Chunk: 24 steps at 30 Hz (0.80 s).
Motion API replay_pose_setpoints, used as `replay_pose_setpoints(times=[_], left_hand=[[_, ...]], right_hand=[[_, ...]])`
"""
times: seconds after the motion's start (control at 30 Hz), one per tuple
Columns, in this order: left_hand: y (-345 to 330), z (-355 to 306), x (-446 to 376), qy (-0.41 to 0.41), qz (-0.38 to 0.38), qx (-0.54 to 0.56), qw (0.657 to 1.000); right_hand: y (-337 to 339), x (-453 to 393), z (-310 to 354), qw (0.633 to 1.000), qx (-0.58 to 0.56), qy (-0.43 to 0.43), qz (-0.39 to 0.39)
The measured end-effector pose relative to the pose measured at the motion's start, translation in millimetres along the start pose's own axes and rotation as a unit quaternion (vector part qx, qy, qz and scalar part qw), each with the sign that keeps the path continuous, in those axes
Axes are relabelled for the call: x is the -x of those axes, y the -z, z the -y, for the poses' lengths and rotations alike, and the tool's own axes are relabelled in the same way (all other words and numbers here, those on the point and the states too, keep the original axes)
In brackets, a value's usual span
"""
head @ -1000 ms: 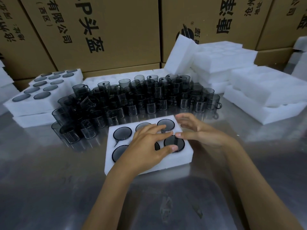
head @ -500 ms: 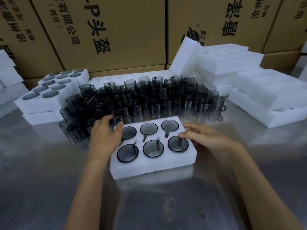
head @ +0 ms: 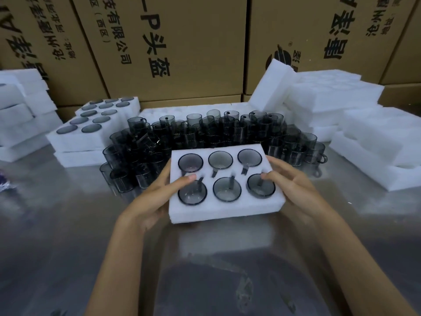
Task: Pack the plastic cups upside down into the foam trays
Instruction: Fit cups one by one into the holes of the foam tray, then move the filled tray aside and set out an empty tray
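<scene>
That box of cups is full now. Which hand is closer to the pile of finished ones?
Left, probably. Both hands grip the full foam tray, left hand on one end, right hand on the other. The finished trays are stacked on the left, so the left hand leads there.

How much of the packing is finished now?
Done: filled trays at the left, and the held tray has all six holes full. In hand: left hand and right hand grip it. Left: many loose cups and empty trays.
</scene>
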<state>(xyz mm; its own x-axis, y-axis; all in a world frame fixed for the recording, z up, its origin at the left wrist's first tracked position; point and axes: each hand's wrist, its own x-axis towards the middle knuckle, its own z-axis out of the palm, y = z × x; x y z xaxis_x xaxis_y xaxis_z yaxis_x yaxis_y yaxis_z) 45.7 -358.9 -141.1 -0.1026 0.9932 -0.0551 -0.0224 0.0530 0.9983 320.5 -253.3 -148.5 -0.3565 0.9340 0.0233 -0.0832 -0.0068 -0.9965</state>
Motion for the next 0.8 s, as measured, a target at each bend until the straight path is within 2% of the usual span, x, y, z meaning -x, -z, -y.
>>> replay_pose_setpoints(times=[0.1,0.2,0.3,0.37,0.47,0.63,0.73,0.8], left_hand=[[7,0,-4,-0.001,-0.015,0.061,0.998],[10,-4,-4,-0.010,-0.083,0.141,0.986],[6,-12,-5,-0.037,-0.134,0.254,0.957],[4,-23,-9,-0.093,-0.145,0.334,0.927],[14,-46,-21,-0.167,-0.209,0.407,0.873],[72,-88,-55,-0.221,-0.318,0.379,0.841],[109,-104,-74,-0.203,-0.386,0.358,0.825],[127,-108,-84,-0.184,-0.446,0.349,0.804]], right_hand=[[-7,-2,-5,0.995,-0.068,-0.033,-0.063],[-21,-6,-16,0.985,-0.111,-0.053,-0.121],[-38,-6,-32,0.992,0.000,-0.023,-0.125],[-46,-8,-44,0.990,0.083,0.010,-0.111],[-51,-15,-50,0.986,0.105,0.034,-0.124],[-54,-29,-53,0.977,0.151,0.056,-0.141],[-54,-34,-56,0.973,0.176,0.050,-0.140],[-54,-36,-59,0.972,0.187,0.046,-0.134]])
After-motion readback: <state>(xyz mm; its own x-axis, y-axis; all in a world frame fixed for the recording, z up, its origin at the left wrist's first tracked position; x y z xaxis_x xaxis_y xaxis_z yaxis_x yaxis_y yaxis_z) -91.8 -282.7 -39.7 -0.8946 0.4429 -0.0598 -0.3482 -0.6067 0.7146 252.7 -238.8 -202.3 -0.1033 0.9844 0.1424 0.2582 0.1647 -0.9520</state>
